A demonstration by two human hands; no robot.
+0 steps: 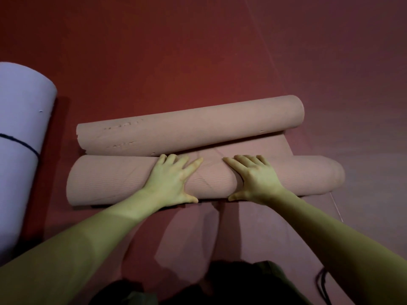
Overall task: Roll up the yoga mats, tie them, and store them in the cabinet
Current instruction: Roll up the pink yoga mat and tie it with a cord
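Observation:
A pink yoga mat lies on the floor in front of me, rolled from both ends. The near roll is thick; the far roll curls just behind it, with a short flat strip between them. My left hand presses flat on top of the near roll, fingers spread. My right hand presses on the same roll beside it, fingers spread, thumb low at the near side. A lilac rolled mat lies at the left edge, bound by a dark cord.
The floor is dark red matting all around. A thin pale line runs diagonally across it at the upper right. A black cord lies on the floor at the lower right. My dark-clothed knees sit at the bottom edge.

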